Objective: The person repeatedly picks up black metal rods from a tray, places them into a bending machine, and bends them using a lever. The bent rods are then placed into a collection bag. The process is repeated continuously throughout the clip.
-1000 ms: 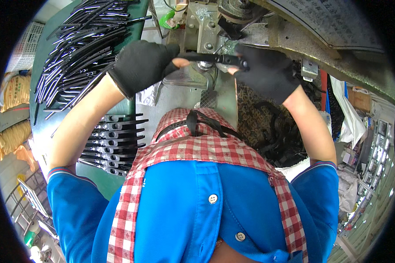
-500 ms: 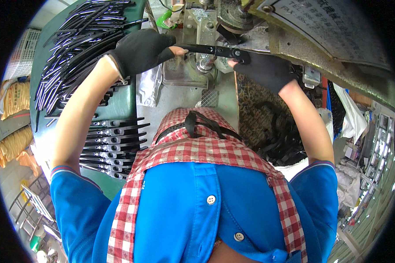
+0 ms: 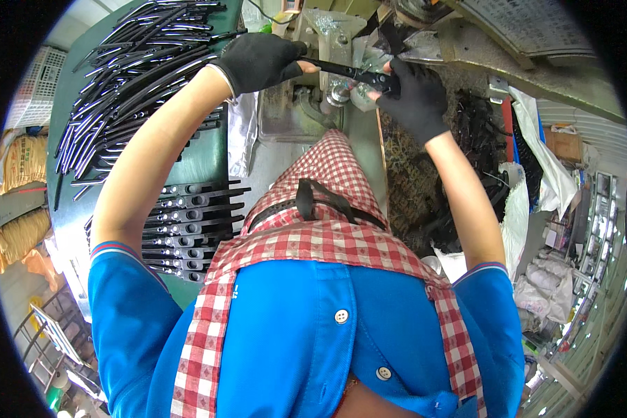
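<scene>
My left hand (image 3: pixel 261 64), in a black fingerless glove, is closed on the left part of a slim black metal bar (image 3: pixel 343 69). My right hand (image 3: pixel 416 101), gloved the same way, grips the bar's wider right end and partly hides it. The bar slants slightly down to the right, in front of a machine's upright metal post (image 3: pixel 336 40). Just below the bar is a round metal fitting (image 3: pixel 338 93) of the machine. Whether the bar touches that fitting, I cannot tell.
A heap of black rods (image 3: pixel 136 90) covers the green table (image 3: pixel 205 150) at left. Nearer lies a row of bars with flat, holed ends (image 3: pixel 195 221). A clear plastic bag (image 3: pixel 241 143) lies beside the table. Dark loose parts (image 3: pixel 460 167) and a white sack (image 3: pixel 514 216) are at right.
My left hand has moved right and slightly up, and my right hand has shifted a little up. The bar now slants more, its wide end turned and more covered by my right fingers.
</scene>
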The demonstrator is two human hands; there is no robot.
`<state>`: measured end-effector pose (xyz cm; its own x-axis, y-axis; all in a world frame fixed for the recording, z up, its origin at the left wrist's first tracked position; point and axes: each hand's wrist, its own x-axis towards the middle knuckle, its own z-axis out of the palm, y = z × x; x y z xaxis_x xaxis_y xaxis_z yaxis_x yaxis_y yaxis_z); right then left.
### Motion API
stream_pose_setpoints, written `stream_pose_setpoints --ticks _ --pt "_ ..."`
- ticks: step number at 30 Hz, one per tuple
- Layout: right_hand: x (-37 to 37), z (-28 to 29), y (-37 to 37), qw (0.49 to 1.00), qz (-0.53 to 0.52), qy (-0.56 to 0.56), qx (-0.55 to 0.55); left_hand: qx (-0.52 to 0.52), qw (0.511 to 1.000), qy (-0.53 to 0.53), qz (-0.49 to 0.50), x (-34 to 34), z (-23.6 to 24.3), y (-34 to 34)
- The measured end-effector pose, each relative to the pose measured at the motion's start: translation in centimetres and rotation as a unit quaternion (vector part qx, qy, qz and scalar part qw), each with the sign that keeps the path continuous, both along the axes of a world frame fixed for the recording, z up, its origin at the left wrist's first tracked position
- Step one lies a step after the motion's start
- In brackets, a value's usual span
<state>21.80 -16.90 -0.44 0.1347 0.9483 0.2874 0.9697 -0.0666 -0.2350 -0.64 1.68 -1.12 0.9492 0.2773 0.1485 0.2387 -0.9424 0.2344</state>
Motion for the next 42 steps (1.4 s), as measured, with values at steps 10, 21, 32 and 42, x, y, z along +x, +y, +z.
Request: stream_pose_setpoints --ticks 10,21,32,42 --pt "-3.5 -6.4 -4.8 0.952 0.130 0.275 0.022 0.013 1.000 0.003 -0.007 -1.0 0.4 -0.2" --pt "3.3 -13.1 2.6 0.966 -0.141 0.107 -0.190 0.020 0.999 -0.036 -0.005 -1.0 0.8 -0.5" --pt "5.4 -17.4 5.6 0.974 -0.102 0.054 -0.197 -0.075 0.997 0.025 0.023 -5.4 3.9 -4.1" --pt "6.0 -16.6 4.4 0.981 -0.065 0.141 -0.113 -0.091 0.962 0.153 0.208 -27.6 -3.9 -6.3"
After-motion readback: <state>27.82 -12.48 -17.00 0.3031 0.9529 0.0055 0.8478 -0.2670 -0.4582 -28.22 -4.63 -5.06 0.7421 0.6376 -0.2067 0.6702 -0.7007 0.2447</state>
